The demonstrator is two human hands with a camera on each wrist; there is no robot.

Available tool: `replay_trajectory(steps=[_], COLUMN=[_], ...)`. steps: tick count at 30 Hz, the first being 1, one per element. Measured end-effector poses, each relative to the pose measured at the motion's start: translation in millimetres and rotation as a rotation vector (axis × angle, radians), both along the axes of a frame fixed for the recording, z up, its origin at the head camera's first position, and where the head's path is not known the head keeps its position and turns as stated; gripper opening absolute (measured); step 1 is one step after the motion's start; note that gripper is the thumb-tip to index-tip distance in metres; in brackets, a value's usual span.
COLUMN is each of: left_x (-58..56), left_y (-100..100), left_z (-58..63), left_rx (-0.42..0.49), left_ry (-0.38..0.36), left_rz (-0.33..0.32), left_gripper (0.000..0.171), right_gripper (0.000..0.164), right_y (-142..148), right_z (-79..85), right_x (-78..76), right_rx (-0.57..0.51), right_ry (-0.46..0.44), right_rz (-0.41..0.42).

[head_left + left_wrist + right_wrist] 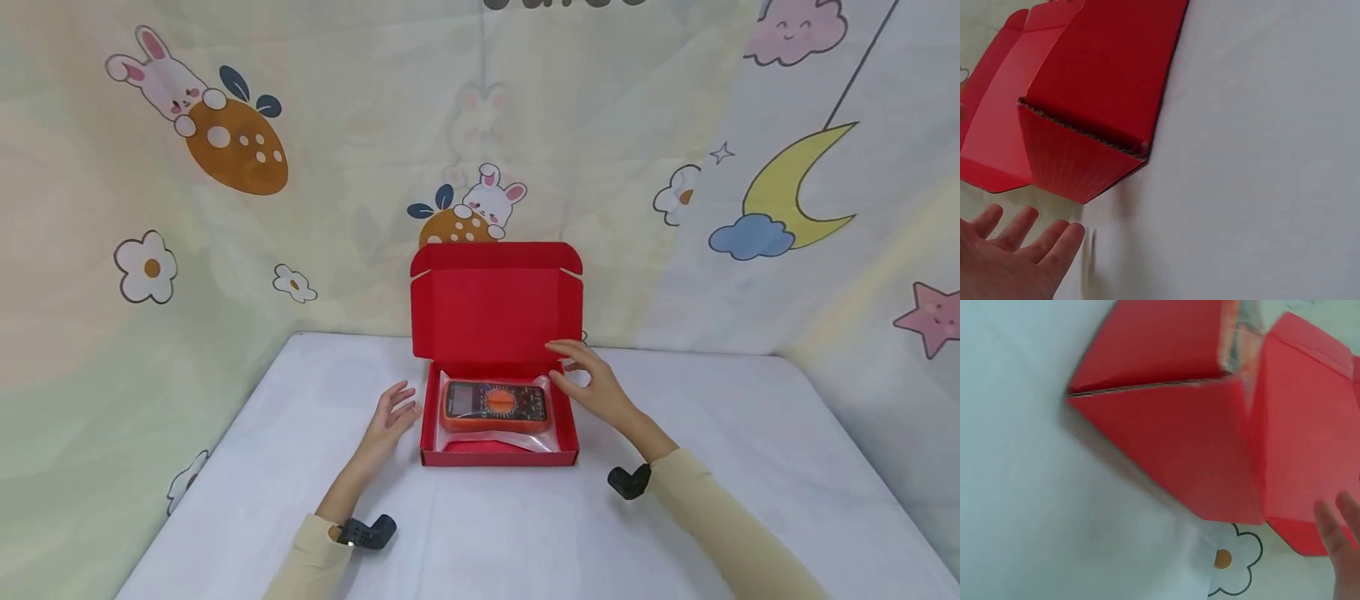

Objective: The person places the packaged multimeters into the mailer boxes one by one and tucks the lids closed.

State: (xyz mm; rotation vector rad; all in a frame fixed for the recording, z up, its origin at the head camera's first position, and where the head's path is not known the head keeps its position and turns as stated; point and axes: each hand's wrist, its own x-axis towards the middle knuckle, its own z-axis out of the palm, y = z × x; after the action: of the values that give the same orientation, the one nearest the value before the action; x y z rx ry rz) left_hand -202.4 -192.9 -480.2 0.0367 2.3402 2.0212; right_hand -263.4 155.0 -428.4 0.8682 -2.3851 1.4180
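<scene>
A red cardboard box [498, 459] sits on the table with its lid [495, 312] raised at the back. Inside it lies an orange and black multimeter [497, 406] in clear plastic wrap [536, 440]. Just left of the box my left hand [390, 425] is held with fingers extended and nothing in it; the left wrist view shows the fingers [1054, 247] apart from the box's side wall [1079, 156]. My right hand [596, 387] hovers at the box's right rear corner, fingers relaxed near the lid's lower right edge, holding nothing.
The table [480, 533] has a white cover. Right behind the open lid hangs a printed cloth backdrop [345, 167] with rabbits, flowers and a moon. A small black camera [367, 532] is worn on the left wrist, another black camera [628, 482] on the right.
</scene>
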Motion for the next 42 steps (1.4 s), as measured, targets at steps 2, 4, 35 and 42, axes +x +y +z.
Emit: replay_trajectory(steps=[2,4,35,42], left_x=[-9.8,-19.2,-71.9,-67.3], left_y=[-2.9,-5.3,14.5,18.6], left_z=[7.7,16.0,81.6,78.2], left_rx=[-0.022,-0.054,0.026,-0.028], left_ry=[0.009,0.006,0.184,0.168], left_rz=[0.003,0.002,0.005,-0.002], left_gripper=[0.067,0.068,0.064,0.069], right_gripper=[0.04,0.038,0.074,0.07], right_y=[1.6,0.4,-3.9,-10.0], right_z=[8.5,19.1,57.8,51.7], right_x=[0.7,3.7,-20.4,-12.8], right_rx=[-0.087,-0.169,-0.42,-0.398], right_ry=[0.035,0.035,-0.695,-0.644], right_rz=[-0.062,-0.125,-0.222,-0.167])
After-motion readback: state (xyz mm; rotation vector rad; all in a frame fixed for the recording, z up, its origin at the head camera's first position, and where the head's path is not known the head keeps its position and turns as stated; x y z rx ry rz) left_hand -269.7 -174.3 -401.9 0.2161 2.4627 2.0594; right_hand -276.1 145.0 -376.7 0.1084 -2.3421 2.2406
